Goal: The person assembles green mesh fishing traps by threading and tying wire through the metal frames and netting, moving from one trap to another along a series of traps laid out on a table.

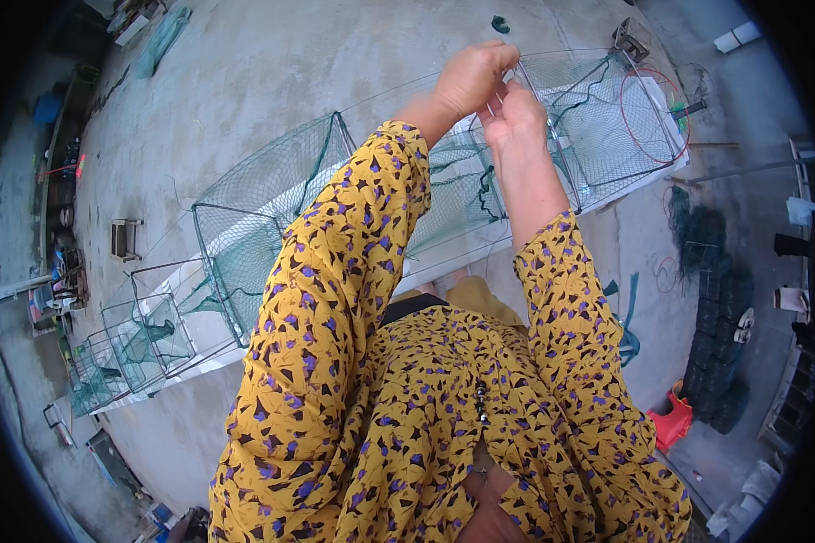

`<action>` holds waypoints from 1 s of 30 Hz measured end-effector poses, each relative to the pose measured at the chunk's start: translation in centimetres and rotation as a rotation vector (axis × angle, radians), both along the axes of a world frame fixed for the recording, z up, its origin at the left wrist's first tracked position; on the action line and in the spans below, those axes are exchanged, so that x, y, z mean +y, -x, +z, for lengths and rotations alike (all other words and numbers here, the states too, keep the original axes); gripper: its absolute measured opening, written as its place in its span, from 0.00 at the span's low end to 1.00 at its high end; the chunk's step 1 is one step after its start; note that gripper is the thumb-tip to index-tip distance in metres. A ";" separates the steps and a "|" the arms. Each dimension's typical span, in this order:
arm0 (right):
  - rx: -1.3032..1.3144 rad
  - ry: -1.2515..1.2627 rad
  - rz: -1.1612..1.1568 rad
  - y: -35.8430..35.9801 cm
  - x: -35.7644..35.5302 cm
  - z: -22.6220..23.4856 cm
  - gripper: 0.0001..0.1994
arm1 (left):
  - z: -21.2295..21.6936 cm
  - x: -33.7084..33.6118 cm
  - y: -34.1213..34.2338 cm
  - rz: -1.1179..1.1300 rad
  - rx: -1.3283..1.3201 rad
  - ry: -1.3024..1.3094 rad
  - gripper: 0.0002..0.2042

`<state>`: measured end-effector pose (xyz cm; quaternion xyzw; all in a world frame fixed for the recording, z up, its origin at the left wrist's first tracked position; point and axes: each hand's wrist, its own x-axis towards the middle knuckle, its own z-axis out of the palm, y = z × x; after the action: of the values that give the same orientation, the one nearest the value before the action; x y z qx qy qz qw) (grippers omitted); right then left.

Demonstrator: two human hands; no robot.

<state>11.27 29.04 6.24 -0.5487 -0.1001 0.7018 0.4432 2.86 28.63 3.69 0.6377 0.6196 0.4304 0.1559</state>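
A long, foldable green net trap (pixel 244 167) with dark rectangular wire frames stretches from the lower left to the upper right. My left hand (pixel 473 77) is closed at the top corner of one frame, its fingertips pinched together. Just below it, my right hand (pixel 518 113) is turned palm up with curled fingers, close against the same corner. A thin pale strand or sliver shows beside the right fingers. What lies between the fingertips is too small to make out. Both forearms are in yellow patterned sleeves and cover part of the netting.
Beneath the trap runs a long white board (pixel 634 185). A small stool (pixel 125 239) stands left, a metal block-like stand (pixel 633 38) at the far right end. A red ring (pixel 654 118) circles netting there. Dark folded nets (pixel 714 335) and a red bag (pixel 671 420) lie right.
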 end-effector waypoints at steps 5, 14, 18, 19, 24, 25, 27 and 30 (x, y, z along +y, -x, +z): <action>-0.128 -0.114 0.561 -2.8 -1.5 2.4 0.14 | -0.4 0.3 0.5 -0.010 -0.290 0.112 0.03; -0.461 -0.330 0.999 -5.1 -1.7 3.0 0.20 | -0.7 0.7 -0.2 -0.045 -0.417 0.089 0.02; -0.546 -0.422 1.131 -5.5 -2.4 3.6 0.23 | -1.1 1.3 0.4 -0.035 -0.491 0.010 0.01; -0.579 -0.437 1.191 -6.1 -2.2 3.8 0.24 | -0.8 1.4 0.2 -0.001 -0.421 0.040 0.01; -0.595 -0.774 0.888 -10.9 -3.9 7.4 0.17 | -1.0 2.2 0.3 0.047 -0.378 0.067 0.01; -0.456 -0.807 0.783 -12.1 -3.9 8.6 0.16 | -0.1 2.4 0.2 0.087 -0.354 0.091 0.01; -0.447 -0.696 0.730 -14.7 -5.0 8.6 0.15 | -1.4 2.6 1.7 0.051 -0.470 -0.004 0.01; -0.374 -0.393 0.582 -19.3 -8.0 5.0 0.11 | -2.1 1.9 4.8 0.121 -0.498 0.074 0.02</action>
<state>30.57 21.02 11.24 -0.5203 -0.4629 0.6535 0.2966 -1.95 30.52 1.57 0.4674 0.6144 0.5599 0.3008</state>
